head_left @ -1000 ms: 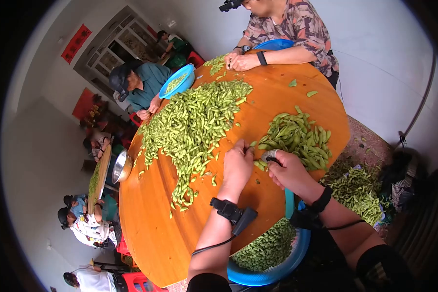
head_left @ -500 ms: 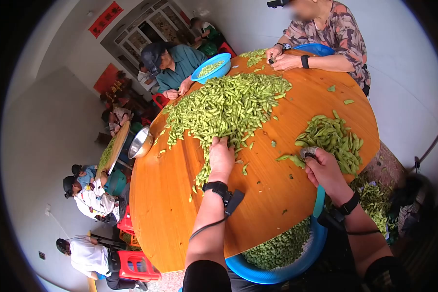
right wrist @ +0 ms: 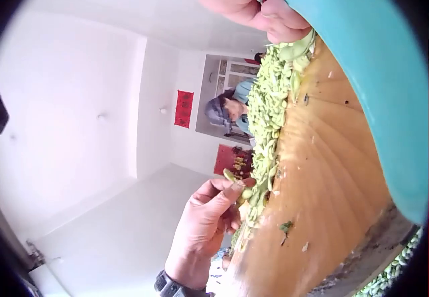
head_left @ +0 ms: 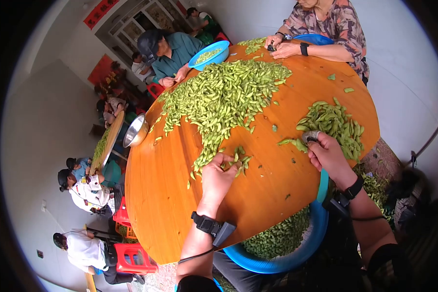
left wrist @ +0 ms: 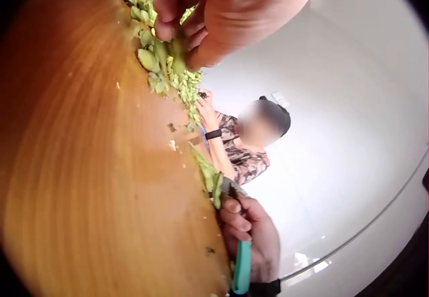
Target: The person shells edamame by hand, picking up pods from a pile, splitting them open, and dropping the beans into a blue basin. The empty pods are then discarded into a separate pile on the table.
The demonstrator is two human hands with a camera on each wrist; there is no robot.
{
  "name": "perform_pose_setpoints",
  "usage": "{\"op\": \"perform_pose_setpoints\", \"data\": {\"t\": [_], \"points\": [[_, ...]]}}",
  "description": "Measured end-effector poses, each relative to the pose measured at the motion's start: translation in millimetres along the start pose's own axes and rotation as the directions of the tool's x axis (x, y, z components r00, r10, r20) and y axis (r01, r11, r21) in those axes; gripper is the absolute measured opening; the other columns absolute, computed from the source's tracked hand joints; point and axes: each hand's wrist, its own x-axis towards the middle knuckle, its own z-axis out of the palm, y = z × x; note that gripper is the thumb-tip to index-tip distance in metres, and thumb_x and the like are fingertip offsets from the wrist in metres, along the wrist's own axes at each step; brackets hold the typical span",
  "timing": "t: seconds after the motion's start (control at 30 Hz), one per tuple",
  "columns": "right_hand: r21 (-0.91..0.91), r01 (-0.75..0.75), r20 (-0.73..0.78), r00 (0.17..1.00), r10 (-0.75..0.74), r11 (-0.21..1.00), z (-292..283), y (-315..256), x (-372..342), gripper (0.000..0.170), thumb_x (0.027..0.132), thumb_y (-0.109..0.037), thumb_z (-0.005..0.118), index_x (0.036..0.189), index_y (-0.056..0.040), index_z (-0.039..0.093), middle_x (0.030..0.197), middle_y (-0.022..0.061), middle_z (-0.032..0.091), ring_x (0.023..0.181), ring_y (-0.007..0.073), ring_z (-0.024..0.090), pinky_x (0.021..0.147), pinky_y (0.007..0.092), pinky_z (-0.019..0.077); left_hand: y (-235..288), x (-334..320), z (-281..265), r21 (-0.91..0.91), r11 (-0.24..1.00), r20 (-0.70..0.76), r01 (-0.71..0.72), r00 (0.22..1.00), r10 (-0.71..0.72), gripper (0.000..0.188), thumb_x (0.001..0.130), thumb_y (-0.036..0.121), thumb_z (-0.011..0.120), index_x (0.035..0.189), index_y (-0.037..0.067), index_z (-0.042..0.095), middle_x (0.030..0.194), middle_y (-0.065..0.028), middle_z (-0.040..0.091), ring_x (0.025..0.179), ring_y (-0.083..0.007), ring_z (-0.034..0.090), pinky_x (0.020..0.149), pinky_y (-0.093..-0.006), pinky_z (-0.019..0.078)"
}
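Left hand: here's the left hand, in at the near tip of the big heap, fingers bent and nearly closed, thumb and fingertips pinching a green pod.
Right hand: over towards the right edge, the right hand is curled round a teal handle, a grey piece at its fingertips.
Big heap: what a spread, the big heap runs from the far side of the counter down to the left hand.
Small heap: the small heap sits near the right edge, just beyond the right hand, a few loose pods by the fingertips.
Basin: below the near edge, a blue basin full of green pieces.
Bowls: metal bowl by the left edge, light-blue bowl at the far-left edge with green pieces inside.
Company: a person in teal at the far-left edge, another in a patterned shirt at the far-right, both hands busy.
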Motion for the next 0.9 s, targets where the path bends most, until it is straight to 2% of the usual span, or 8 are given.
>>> {"op": "perform_pose_setpoints", "data": {"t": [0.03,0.17,0.23,0.33,0.4,0.47,0.63,0.9], "points": [[-0.024,-0.015,0.014,1.0,0.015,1.0,-3,4,2,0.009,0.093,-0.008,0.047,0.093,-0.0013,0.053,0.067,0.0022,0.054,0.045,0.0065,0.046,0.039,0.0228,0.0357,-1,-5,-2,-0.097,0.992,0.023,0.076,0.997,-0.074,0.014,0.083,0.006,0.072,0.091,0.001,0.062,0.072,0.0028,0.061,0.054,-0.0009,0.047,0.047,-0.0185,0.0405],[-0.093,-0.059,0.095,0.993,0.068,0.994,11,-16,-12,0.016,0.091,-0.006,0.047,0.102,-0.0011,0.057,0.067,0.0019,0.054,0.047,0.0055,0.047,0.04,0.022,0.0354,3,-19,0,-0.146,0.989,-0.046,-0.001,0.999,-0.006,0.016,0.084,0.005,0.069,0.098,0.001,0.063,0.074,0.0018,0.062,0.058,-0.0013,0.051,0.049,-0.0179,0.0435],[-0.114,-0.064,0.201,0.976,0.086,0.991,33,-22,-22,0.025,0.091,-0.005,0.046,0.114,-0.0046,0.058,0.068,0.0007,0.055,0.049,0.0044,0.046,0.042,0.0209,0.0362,17,-27,6,-0.454,0.884,0.023,0.115,0.993,-0.118,0.025,0.086,0.002,0.067,0.11,0.0,0.062,0.083,-0.0009,0.064,0.063,-0.0043,0.057,0.052,-0.0189,0.0475],[-0.153,-0.064,0.369,0.922,0.117,0.986,78,-25,-33,0.021,0.094,-0.007,0.047,0.112,-0.0055,0.058,0.069,-0.001,0.055,0.051,0.0043,0.048,0.044,0.0202,0.0369,23,-40,11,-0.607,0.785,0.17,0.12,0.985,-0.018,0.034,0.087,0.001,0.065,0.12,0.0,0.059,0.093,-0.0036,0.064,0.068,-0.0086,0.063,0.055,-0.0198,0.0506],[-0.151,-0.078,0.391,0.911,0.132,0.985,92,-25,-33,0.021,0.094,-0.007,0.047,0.111,-0.0049,0.058,0.069,-0.0011,0.055,0.051,0.0043,0.048,0.044,0.0203,0.037,17,-40,13,-0.628,0.767,0.216,0.131,0.976,0.01,0.037,0.088,0.001,0.065,0.124,0.0,0.057,0.097,-0.0051,0.064,0.07,-0.0112,0.065,0.057,-0.0209,0.0521],[-0.157,-0.096,0.423,0.893,0.155,0.983,99,-22,-34,0.02,0.094,-0.007,0.047,0.11,-0.0043,0.059,0.068,-0.0012,0.055,0.052,0.0042,0.048,0.045,0.0205,0.0371,13,-41,13,-0.642,0.744,0.249,0.184,0.968,-0.024,0.036,0.088,0.001,0.064,0.123,0.003,0.058,0.094,-0.0032,0.067,0.068,-0.0071,0.062,0.057,-0.0207,0.0514],[-0.181,-0.055,0.403,0.906,0.125,0.982,108,-24,-36,0.018,0.094,-0.007,0.048,0.107,-0.0028,0.06,0.069,-0.0015,0.055,0.052,0.0043,0.048,0.046,0.0206,0.0376,18,-45,14,-0.588,0.799,0.224,0.126,0.975,0.011,0.034,0.088,0.0,0.063,0.122,0.002,0.057,0.091,-0.0028,0.067,0.067,-0.0057,0.062,0.057,-0.0199,0.0518],[-0.109,-0.132,0.385,0.908,0.165,0.985,103,-19,-36,0.021,0.093,-0.005,0.05,0.111,-0.0034,0.06,0.068,-0.0018,0.053,0.051,0.0033,0.045,0.044,0.0196,0.0341,13,-47,23,-0.661,0.747,0.2,0.077,0.977,0.076,0.033,0.089,-0.001,0.061,0.122,0.0,0.056,0.091,-0.0046,0.067,0.071,-0.0075,0.064,0.063,-0.021,0.0539]]}}
